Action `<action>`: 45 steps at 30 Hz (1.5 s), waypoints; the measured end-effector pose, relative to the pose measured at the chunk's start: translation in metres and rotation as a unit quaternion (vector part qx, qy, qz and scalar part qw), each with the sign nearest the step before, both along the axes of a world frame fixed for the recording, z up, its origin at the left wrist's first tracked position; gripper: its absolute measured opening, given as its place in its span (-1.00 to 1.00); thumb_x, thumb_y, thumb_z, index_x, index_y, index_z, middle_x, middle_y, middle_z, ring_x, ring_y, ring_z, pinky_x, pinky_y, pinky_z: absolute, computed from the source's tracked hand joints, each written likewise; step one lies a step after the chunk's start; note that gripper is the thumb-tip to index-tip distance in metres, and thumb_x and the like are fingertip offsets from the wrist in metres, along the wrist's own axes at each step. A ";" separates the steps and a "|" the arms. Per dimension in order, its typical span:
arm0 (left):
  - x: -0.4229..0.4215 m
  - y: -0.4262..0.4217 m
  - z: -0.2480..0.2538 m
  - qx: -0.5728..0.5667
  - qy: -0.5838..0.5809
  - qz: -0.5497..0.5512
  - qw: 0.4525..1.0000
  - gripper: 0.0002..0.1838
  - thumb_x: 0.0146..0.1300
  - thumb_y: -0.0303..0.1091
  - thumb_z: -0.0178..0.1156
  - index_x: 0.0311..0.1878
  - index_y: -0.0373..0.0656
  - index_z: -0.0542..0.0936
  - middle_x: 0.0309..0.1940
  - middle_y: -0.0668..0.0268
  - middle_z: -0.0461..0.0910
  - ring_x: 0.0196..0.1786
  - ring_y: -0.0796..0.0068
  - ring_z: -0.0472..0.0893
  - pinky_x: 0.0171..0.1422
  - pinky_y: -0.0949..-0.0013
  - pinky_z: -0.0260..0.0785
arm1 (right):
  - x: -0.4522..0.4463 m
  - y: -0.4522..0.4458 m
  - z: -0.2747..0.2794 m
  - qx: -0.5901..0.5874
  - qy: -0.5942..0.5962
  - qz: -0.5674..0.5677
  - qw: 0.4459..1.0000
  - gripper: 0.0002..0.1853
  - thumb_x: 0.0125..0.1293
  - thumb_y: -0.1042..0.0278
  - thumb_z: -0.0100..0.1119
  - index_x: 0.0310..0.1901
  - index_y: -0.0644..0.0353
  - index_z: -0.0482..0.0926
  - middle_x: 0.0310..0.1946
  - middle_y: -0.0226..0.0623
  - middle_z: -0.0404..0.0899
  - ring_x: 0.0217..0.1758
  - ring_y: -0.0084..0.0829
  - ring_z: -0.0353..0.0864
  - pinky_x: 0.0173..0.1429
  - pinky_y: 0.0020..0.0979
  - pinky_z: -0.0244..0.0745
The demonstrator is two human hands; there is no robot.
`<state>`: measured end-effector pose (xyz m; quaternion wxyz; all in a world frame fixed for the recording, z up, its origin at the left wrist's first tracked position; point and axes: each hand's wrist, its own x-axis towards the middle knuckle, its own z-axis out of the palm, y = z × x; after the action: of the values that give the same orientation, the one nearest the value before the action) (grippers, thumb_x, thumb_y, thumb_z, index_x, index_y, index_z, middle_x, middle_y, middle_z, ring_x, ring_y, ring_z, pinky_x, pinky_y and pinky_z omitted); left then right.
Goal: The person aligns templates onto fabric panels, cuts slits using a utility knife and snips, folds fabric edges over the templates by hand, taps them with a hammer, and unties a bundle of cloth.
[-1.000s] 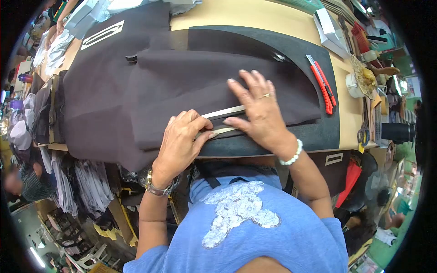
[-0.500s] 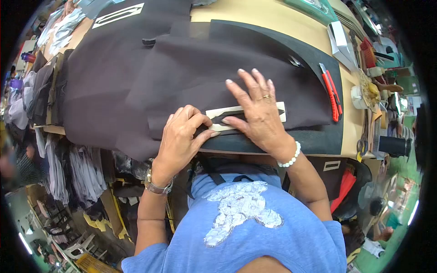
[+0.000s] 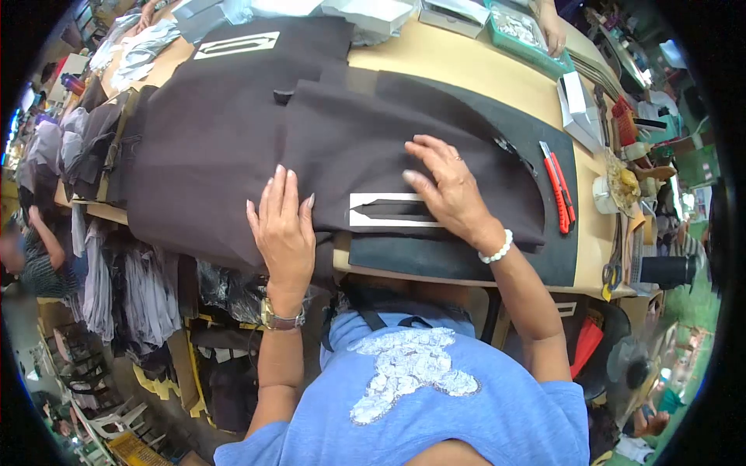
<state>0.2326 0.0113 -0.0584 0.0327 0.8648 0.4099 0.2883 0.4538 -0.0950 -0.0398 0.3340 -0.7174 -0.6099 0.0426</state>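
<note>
Dark brown fabric [image 3: 202, 155] is spread over a black mat [image 3: 435, 260]. My left hand [image 3: 284, 225] lies flat on the fabric, fingers spread, left of a white-framed slot [image 3: 365, 219]. Over the right part of that slot rests my right hand [image 3: 451, 186], its fingers apart and nothing held; it hides the slot's right end. A second white-framed slot [image 3: 237, 45] shows on the fabric at the upper left. A small dark tab [image 3: 283, 97] sits at a fabric edge between the two slots.
Right of the fabric lies a red cutter [image 3: 558, 193] on the mat. Beyond are a white box [image 3: 579, 113], a white cup [image 3: 604, 194], scissors [image 3: 611, 273] and a green tray [image 3: 517, 31]. Another person's hand [image 3: 553, 35] is at that tray. Garments [image 3: 128, 287] hang at left.
My left hand has let go of the white slot edge and moved left onto the fabric, opening flat. My right hand has stayed over the slot. The camera view has shifted.
</note>
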 end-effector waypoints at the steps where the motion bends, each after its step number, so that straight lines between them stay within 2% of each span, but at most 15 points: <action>1: -0.002 0.000 0.000 0.004 -0.009 0.005 1.000 -0.67 0.27 -0.30 0.16 0.08 -0.17 0.57 0.13 0.23 0.51 0.22 0.27 0.45 0.39 -0.03 0.05 | -0.003 0.001 -0.002 0.021 -0.028 0.004 0.999 -0.59 0.20 0.21 0.20 0.03 0.27 0.50 0.10 -0.05 0.42 0.19 -0.08 0.37 0.25 -0.17 0.30; 5: -0.010 0.003 0.017 -0.013 -0.159 -0.012 0.987 -0.81 0.21 -0.44 0.21 -0.11 -0.13 0.69 -0.10 0.28 0.66 0.11 0.30 0.57 0.40 0.03 0.08 | -0.009 0.002 -0.006 0.040 -0.075 0.013 0.996 -0.54 0.15 0.17 0.26 0.03 0.25 0.51 0.02 -0.08 0.46 0.16 -0.11 0.38 0.25 -0.16 0.26; 8: -0.029 0.005 0.039 0.048 -0.240 0.009 0.969 -0.77 0.19 -0.49 0.22 -0.08 -0.11 0.68 -0.07 0.28 0.66 0.12 0.32 0.56 0.40 0.09 0.09 | -0.014 0.009 0.011 0.038 -0.060 0.032 0.997 -0.54 0.10 0.11 0.31 -0.04 0.23 0.54 -0.15 -0.13 0.54 0.01 -0.16 0.48 0.17 -0.20 0.30; 10: -0.051 0.008 0.059 0.070 -0.289 0.042 0.954 -0.74 0.20 -0.55 0.19 -0.04 -0.14 0.66 -0.04 0.24 0.65 0.11 0.34 0.57 0.34 0.15 0.20 | -0.026 0.020 0.027 0.034 -0.049 0.092 0.994 -0.65 0.08 0.15 0.31 -0.16 0.19 0.56 -0.28 -0.22 0.57 -0.12 -0.22 0.54 0.11 -0.23 0.32; 12: -0.078 0.006 0.071 0.070 -0.355 0.104 0.926 -0.75 0.24 -0.56 0.15 -0.02 -0.19 0.64 -0.04 0.20 0.64 0.09 0.38 0.57 0.27 0.25 0.30 | -0.049 0.032 0.039 0.030 -0.032 0.157 0.987 -0.79 0.09 0.37 0.28 -0.23 0.19 0.58 -0.36 -0.24 0.61 -0.18 -0.23 0.59 0.06 -0.25 0.39; 16: -0.145 -0.013 0.096 0.184 -0.299 0.254 0.901 -0.79 0.35 -0.52 0.06 -0.05 -0.38 0.60 -0.09 0.18 0.65 -0.08 0.46 0.62 0.08 0.42 0.46 | -0.115 0.059 0.036 0.152 0.046 0.277 0.948 -0.84 0.10 0.49 0.20 -0.24 0.21 0.55 -0.42 -0.20 0.62 -0.29 -0.16 0.63 -0.17 -0.22 0.50; 20: -0.222 -0.039 0.105 0.263 -0.255 0.339 0.867 -0.77 0.36 -0.47 0.08 -0.04 -0.41 0.59 -0.10 0.16 0.65 -0.12 0.47 0.64 0.00 0.45 0.51 | -0.177 0.058 0.054 0.083 0.117 0.385 0.912 -0.85 0.29 0.38 0.07 -0.15 0.20 0.49 -0.56 -0.12 0.57 -0.45 -0.11 0.61 -0.35 -0.21 0.50; 24: -0.251 -0.054 0.117 0.238 -0.259 0.328 0.877 -0.78 0.36 -0.47 0.07 -0.05 -0.40 0.60 -0.05 0.19 0.64 -0.04 0.43 0.62 0.16 0.33 0.40 | -0.194 0.063 0.066 0.086 0.097 0.363 0.923 -0.83 0.29 0.37 0.09 -0.12 0.18 0.42 -0.59 -0.16 0.57 -0.51 -0.17 0.61 -0.46 -0.24 0.46; 25: -0.240 -0.059 0.128 0.250 -0.192 0.335 0.888 -0.78 0.36 -0.46 0.05 -0.05 -0.33 0.62 0.00 0.25 0.62 0.04 0.41 0.59 0.33 0.22 0.22 | -0.193 0.066 0.068 0.110 0.085 0.348 0.927 -0.85 0.28 0.38 0.10 -0.16 0.19 0.43 -0.60 -0.18 0.56 -0.55 -0.17 0.60 -0.50 -0.27 0.45; 28: -0.231 -0.052 0.136 0.290 -0.170 0.319 0.886 -0.78 0.36 -0.45 0.04 -0.06 -0.27 0.64 0.04 0.30 0.61 0.08 0.40 0.58 0.40 0.18 0.10 | -0.186 0.069 0.073 0.179 0.065 0.323 0.927 -0.90 0.20 0.43 0.19 -0.26 0.20 0.54 -0.52 -0.22 0.60 -0.43 -0.24 0.64 -0.33 -0.32 0.53; 33: -0.222 -0.040 0.137 0.336 -0.187 0.295 0.875 -0.82 0.30 -0.51 0.11 -0.12 -0.36 0.64 -0.01 0.12 0.60 0.14 0.18 0.51 0.28 0.15 0.30 | -0.173 0.080 0.091 0.395 -0.047 0.292 0.870 -0.88 0.15 0.43 0.25 -0.26 0.17 0.57 -0.50 -0.25 0.59 -0.44 -0.27 0.63 -0.30 -0.36 0.53; 36: -0.227 -0.040 0.133 0.389 -0.099 0.357 0.844 -0.84 0.30 -0.52 0.11 -0.16 -0.38 0.63 -0.01 0.12 0.60 0.17 0.17 0.49 0.27 0.17 0.31 | -0.185 0.057 0.096 0.200 0.053 0.335 0.919 -0.85 0.14 0.38 0.28 -0.26 0.14 0.54 -0.57 -0.26 0.55 -0.54 -0.26 0.60 -0.41 -0.33 0.49; 39: -0.238 -0.039 0.119 0.382 -0.162 0.400 0.817 -0.83 0.32 -0.52 0.09 -0.18 -0.42 0.61 0.02 0.13 0.58 0.19 0.21 0.48 0.25 0.25 0.36 | -0.204 0.042 0.090 0.000 0.089 0.413 0.906 -0.59 0.11 0.07 0.33 -0.16 0.16 0.47 -0.62 -0.15 0.54 -0.54 -0.11 0.59 -0.45 -0.19 0.46; 42: -0.258 -0.041 0.107 0.386 -0.182 0.431 0.795 -0.80 0.35 -0.50 0.06 -0.09 -0.46 0.55 0.00 0.11 0.58 0.04 0.30 0.57 0.07 0.38 0.51 | -0.226 0.029 0.073 -0.155 0.122 0.504 0.841 -0.57 0.07 0.12 0.33 -0.15 0.22 0.45 -0.56 -0.03 0.57 -0.42 0.01 0.61 -0.36 -0.09 0.48; 45: -0.278 -0.025 0.104 0.392 -0.255 0.417 0.779 -0.74 0.33 -0.53 0.06 0.02 -0.50 0.47 -0.04 0.06 0.56 -0.17 0.43 0.61 -0.09 0.48 0.57 | -0.229 0.019 0.078 -0.179 0.234 0.603 0.741 -0.68 0.10 0.35 0.22 -0.16 0.33 0.42 -0.54 0.06 0.54 -0.37 0.07 0.58 -0.30 -0.07 0.46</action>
<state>-0.0451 -0.0142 0.0458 -0.3293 0.4424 0.5591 0.6191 0.2249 -0.0762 0.0381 0.2360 -0.2141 -0.7990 0.5099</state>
